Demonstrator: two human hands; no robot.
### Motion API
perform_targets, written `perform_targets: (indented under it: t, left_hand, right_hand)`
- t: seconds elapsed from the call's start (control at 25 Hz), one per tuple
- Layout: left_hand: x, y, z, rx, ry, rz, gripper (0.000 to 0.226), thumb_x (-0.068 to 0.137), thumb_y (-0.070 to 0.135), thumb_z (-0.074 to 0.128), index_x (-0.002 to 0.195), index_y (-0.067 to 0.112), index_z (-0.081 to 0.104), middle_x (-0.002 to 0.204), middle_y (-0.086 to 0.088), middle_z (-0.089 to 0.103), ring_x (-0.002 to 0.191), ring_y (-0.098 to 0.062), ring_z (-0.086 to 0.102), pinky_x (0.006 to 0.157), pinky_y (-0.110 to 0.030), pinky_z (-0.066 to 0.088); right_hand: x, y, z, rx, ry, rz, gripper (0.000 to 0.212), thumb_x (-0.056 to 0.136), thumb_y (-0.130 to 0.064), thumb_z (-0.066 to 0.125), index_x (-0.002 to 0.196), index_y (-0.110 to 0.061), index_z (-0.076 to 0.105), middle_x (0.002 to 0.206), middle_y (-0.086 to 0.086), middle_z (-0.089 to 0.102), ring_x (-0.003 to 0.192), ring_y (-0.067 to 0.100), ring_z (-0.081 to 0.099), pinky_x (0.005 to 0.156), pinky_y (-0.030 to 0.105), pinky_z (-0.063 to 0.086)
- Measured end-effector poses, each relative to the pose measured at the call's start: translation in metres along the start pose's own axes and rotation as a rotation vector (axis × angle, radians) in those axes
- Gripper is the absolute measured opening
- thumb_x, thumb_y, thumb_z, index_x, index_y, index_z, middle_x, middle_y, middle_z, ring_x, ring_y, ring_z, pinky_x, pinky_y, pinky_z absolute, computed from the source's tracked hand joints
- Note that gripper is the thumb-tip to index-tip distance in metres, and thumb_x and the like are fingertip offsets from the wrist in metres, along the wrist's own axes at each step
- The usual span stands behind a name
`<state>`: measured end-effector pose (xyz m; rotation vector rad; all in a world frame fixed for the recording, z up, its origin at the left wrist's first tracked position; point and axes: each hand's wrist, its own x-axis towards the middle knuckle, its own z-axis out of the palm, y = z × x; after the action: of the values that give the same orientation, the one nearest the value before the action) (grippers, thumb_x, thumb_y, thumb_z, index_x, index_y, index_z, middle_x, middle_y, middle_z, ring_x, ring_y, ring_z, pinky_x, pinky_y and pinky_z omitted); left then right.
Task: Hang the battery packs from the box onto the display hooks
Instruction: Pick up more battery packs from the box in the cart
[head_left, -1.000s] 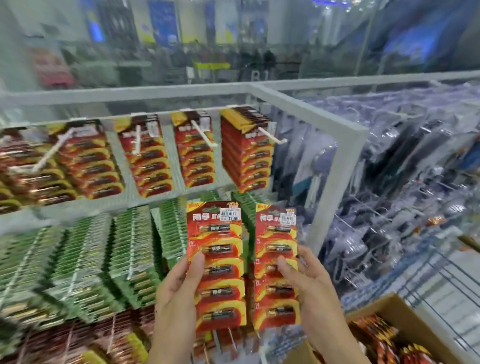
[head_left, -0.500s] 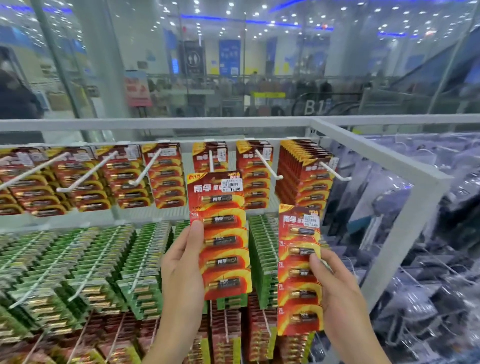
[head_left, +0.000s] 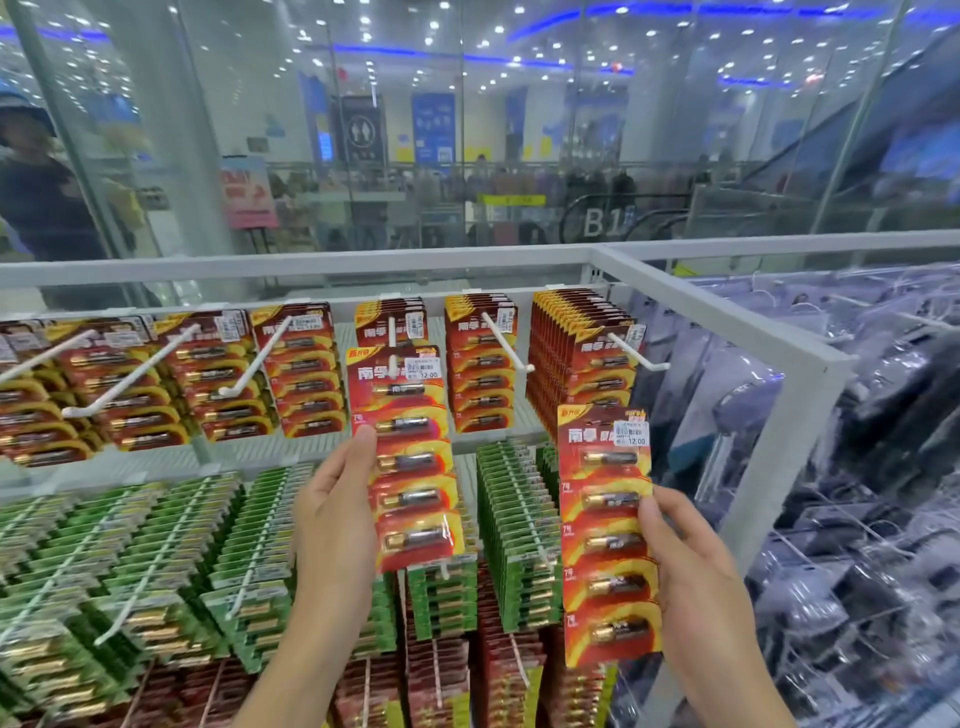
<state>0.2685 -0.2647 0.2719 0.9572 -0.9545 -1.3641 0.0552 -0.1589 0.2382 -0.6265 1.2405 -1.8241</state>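
Observation:
My left hand (head_left: 332, 509) grips a red battery pack (head_left: 408, 457) by its left edge and holds it upright, its top hole at the tip of a white display hook (head_left: 392, 340) in the upper row. My right hand (head_left: 685, 577) holds a second red battery pack (head_left: 605, 535) by its right edge, lower and to the right, in front of the green packs. Both packs carry a white price sticker. The box is out of view.
The upper row has more white hooks (head_left: 498, 338) with red packs; the rightmost stack (head_left: 576, 358) is full. Green packs (head_left: 156, 545) fill the row below, red ones under them. A white frame post (head_left: 779, 457) stands to the right, clear-packaged goods beyond. A person stands behind the glass at far left.
Both hands have risen with their packs. The left pack has moved up to the hook in the upper row; the view has tilted up and the box has left the frame.

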Motion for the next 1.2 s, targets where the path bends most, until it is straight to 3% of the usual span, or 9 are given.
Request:
perform_targets:
  t: [0.12,0.24,0.36,0.52,0.76,0.92,1.12,1.2]
  left_hand:
    - [0.029,0.000,0.008,0.041,0.002,0.024,0.024,0.106,0.039,0.053,0.105,0.027,0.074,0.091,0.006,0.081,0.073,-0.010,0.078,0.056,-0.025,0.060]
    - [0.059,-0.004,0.013,0.073,0.006,0.022,0.026,0.107,0.038,0.052,0.109,0.025,0.075,0.100,-0.002,0.081,0.081,-0.020,0.079,0.064,-0.033,0.063]
    - [0.079,-0.006,0.014,0.077,0.011,0.035,0.024,0.108,0.036,0.051,0.104,0.028,0.073,0.094,0.002,0.082,0.078,-0.018,0.079,0.062,-0.033,0.062]
    - [0.098,-0.007,0.014,0.073,0.030,0.053,0.021,0.108,0.031,0.053,0.100,0.029,0.072,0.087,0.005,0.081,0.076,-0.017,0.079,0.056,-0.030,0.061]
    - [0.114,-0.010,0.015,0.089,0.056,0.031,0.019,0.108,0.031,0.054,0.104,0.026,0.072,0.096,0.000,0.081,0.084,-0.022,0.079,0.072,-0.039,0.062]
    - [0.118,-0.014,0.013,0.091,0.055,0.041,0.019,0.108,0.032,0.054,0.103,0.028,0.072,0.099,0.000,0.081,0.087,-0.022,0.079,0.078,-0.042,0.061]
    - [0.119,-0.017,0.015,0.089,0.097,0.053,0.016,0.105,0.036,0.057,0.102,0.032,0.072,0.099,0.002,0.081,0.088,-0.022,0.079,0.079,-0.043,0.062]
    - [0.119,-0.018,0.016,0.074,0.113,0.055,0.015,0.105,0.034,0.059,0.100,0.032,0.073,0.098,0.004,0.081,0.089,-0.021,0.079,0.078,-0.042,0.062]
  right_hand:
    - [0.006,-0.018,0.000,-0.069,0.059,-0.117,0.019,0.099,-0.032,0.058,0.099,-0.018,0.072,0.094,0.010,0.077,0.076,0.026,0.074,0.068,0.042,0.059]
    - [0.015,-0.032,-0.003,-0.076,0.164,-0.203,0.019,0.104,-0.030,0.055,0.096,-0.024,0.071,0.086,-0.001,0.077,0.071,0.018,0.074,0.066,0.038,0.056]
    - [0.022,-0.038,-0.007,-0.102,0.215,-0.202,0.017,0.105,-0.031,0.055,0.101,-0.022,0.070,0.083,-0.005,0.077,0.069,0.015,0.075,0.066,0.037,0.055]
    - [0.031,-0.039,-0.007,-0.156,0.230,-0.182,0.019,0.105,-0.034,0.056,0.102,-0.024,0.072,0.095,0.002,0.079,0.081,0.024,0.077,0.075,0.048,0.060]
    - [0.038,-0.041,-0.007,-0.203,0.247,-0.167,0.026,0.105,-0.035,0.056,0.089,-0.031,0.075,0.096,0.004,0.078,0.092,0.035,0.075,0.091,0.062,0.057]
    - [0.035,-0.039,-0.013,-0.232,0.243,-0.154,0.023,0.105,-0.033,0.057,0.091,-0.028,0.075,0.092,0.003,0.079,0.087,0.033,0.076,0.087,0.058,0.058]
    - [0.068,-0.036,-0.002,-0.322,0.227,-0.169,0.022,0.107,-0.031,0.052,0.101,-0.020,0.070,0.089,0.003,0.079,0.075,0.025,0.077,0.067,0.041,0.059]
    - [0.092,-0.030,0.005,-0.371,0.229,-0.171,0.024,0.108,-0.034,0.050,0.101,-0.022,0.069,0.090,0.001,0.079,0.075,0.020,0.077,0.068,0.041,0.061]
